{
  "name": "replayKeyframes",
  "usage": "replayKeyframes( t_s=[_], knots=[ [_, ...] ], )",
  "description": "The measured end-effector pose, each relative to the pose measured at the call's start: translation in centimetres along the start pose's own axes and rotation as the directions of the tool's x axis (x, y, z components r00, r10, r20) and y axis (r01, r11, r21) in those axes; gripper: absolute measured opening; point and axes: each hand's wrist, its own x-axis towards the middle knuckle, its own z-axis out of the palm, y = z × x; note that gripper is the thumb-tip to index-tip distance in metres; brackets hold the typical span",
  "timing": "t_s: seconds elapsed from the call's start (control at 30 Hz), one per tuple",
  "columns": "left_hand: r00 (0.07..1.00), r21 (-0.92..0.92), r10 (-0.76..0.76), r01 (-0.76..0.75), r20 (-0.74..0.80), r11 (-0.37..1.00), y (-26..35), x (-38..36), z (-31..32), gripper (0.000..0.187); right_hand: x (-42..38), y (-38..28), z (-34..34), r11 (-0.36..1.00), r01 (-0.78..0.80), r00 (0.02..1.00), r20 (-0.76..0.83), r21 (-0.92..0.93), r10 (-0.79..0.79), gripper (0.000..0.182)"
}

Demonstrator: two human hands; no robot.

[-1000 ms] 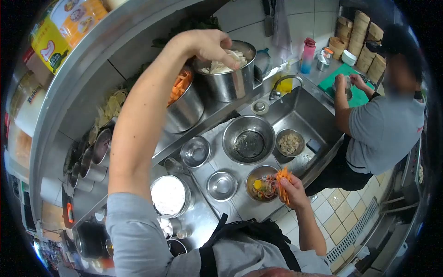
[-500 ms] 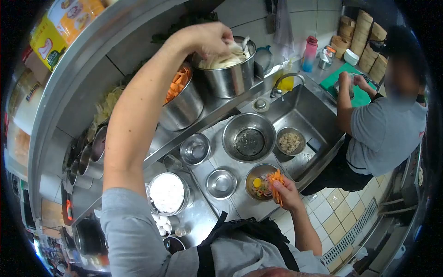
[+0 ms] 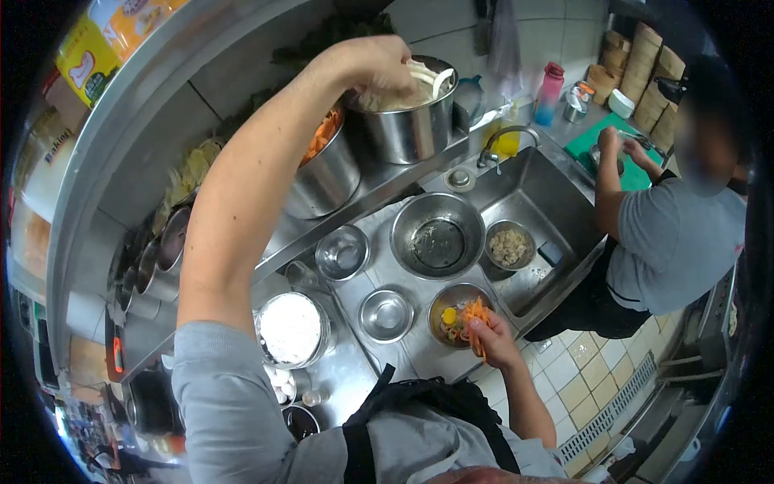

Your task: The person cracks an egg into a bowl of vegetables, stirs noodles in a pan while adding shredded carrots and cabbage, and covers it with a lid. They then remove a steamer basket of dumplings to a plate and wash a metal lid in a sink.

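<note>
My left hand [image 3: 385,64] reaches up into a tall steel pot [image 3: 407,135] on the raised ledge. Its curled fingers are closed on pale vegetable strips [image 3: 427,75], some of which stick up by the rim; the fingertips are partly hidden. At lower right, my right hand [image 3: 496,339] grips a bundle of orange carrot strips [image 3: 477,316] at the edge of a small steel bowl [image 3: 435,327]. An egg yolk [image 3: 449,315] and chopped ingredients lie in that bowl. A second pot [image 3: 326,181] of carrot strips stands beside the first, partly behind my left forearm.
Two steel bowls, one small [image 3: 386,315] and one large [image 3: 438,235], stand near a bowl of pale chopped food [image 3: 509,246] by the sink [image 3: 556,202]. A container of white powder [image 3: 290,329] is at left. A co-worker [image 3: 677,234] handles something over a green board [image 3: 597,145].
The pale strips by my left hand have shifted and show more at the rim. My right hand keeps the carrots at the bowl, and the view has tilted slightly.
</note>
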Motion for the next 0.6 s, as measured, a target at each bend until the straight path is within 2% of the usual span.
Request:
replayKeyframes(
  t_s=[0.03, 0.07, 0.17, 0.27, 0.33, 0.37, 0.4, 0.47, 0.5, 0.53, 0.6],
  knots=[
    [0.999, 0.036, 0.020, -0.019, -0.027, 0.999, 0.0, 0.1, -0.4, 0.045, -0.1, 0.1, -0.1, 1.000, 0.013, 1.000, -0.015, 0.006, -0.013, 0.039],
    [0.997, -0.043, -0.069, 0.070, 0.037, 0.997, 0.1, 0.3, -1.1, 0.049, -0.1, 0.2, -0.3, 1.000, 0.009, 1.000, -0.015, 0.005, -0.009, 0.039],
    [0.990, -0.041, -0.133, 0.134, 0.042, 0.990, 0.8, -0.5, -1.2, 0.053, -0.4, 0.5, -0.8, 0.998, -0.058, 0.998, -0.033, 0.022, 0.058, 0.036],
    [0.996, -0.039, -0.083, 0.084, 0.044, 0.996, 0.5, 0.2, 0.7, 0.053, -0.1, 1.1, -0.6, 0.999, -0.045, 0.997, -0.055, 0.029, 0.046, 0.033],
    [0.974, 0.175, 0.224, -0.215, -0.035, 0.961, 0.2, 1.0, 2.8, 0.058, 0.1, 1.7, -0.5, 0.997, -0.059, 0.998, -0.033, 0.042, 0.061, 0.033],
    [0.978, 0.096, 0.202, -0.197, -0.054, 0.976, 0.8, 0.5, 3.0, 0.046, 0.2, 1.8, -0.4, 0.997, -0.060, 0.998, -0.032, 0.040, 0.061, 0.033],
    [0.978, 0.096, 0.203, -0.197, -0.055, 0.976, 0.6, 0.9, 2.6, 0.046, 0.3, 1.9, -0.2, 0.999, -0.053, 0.999, -0.003, 0.003, 0.053, 0.033],
    [0.931, 0.144, 0.320, -0.297, -0.177, 0.944, 0.5, 1.3, 1.5, 0.034, 0.2, 1.9, -0.2, 0.998, -0.050, 0.998, 0.022, -0.033, 0.051, 0.033],
    [0.935, 0.097, 0.296, -0.282, -0.193, 0.954, 0.3, 1.5, 0.9, 0.028, 0.2, 1.7, -0.2, 0.998, -0.044, 0.998, 0.037, -0.052, 0.046, 0.033],
    [0.936, 0.110, 0.275, -0.256, -0.220, 0.960, 0.3, 1.2, 0.4, 0.028, 0.2, 1.6, -0.1, 0.997, -0.037, 0.998, 0.054, -0.071, 0.041, 0.033],
    [0.967, 0.105, 0.194, -0.178, -0.166, 0.978, 0.0, 1.3, -0.1, 0.033, 0.2, 1.7, 0.0, 0.998, -0.038, 0.999, 0.035, -0.055, 0.040, 0.033]
  ],
)
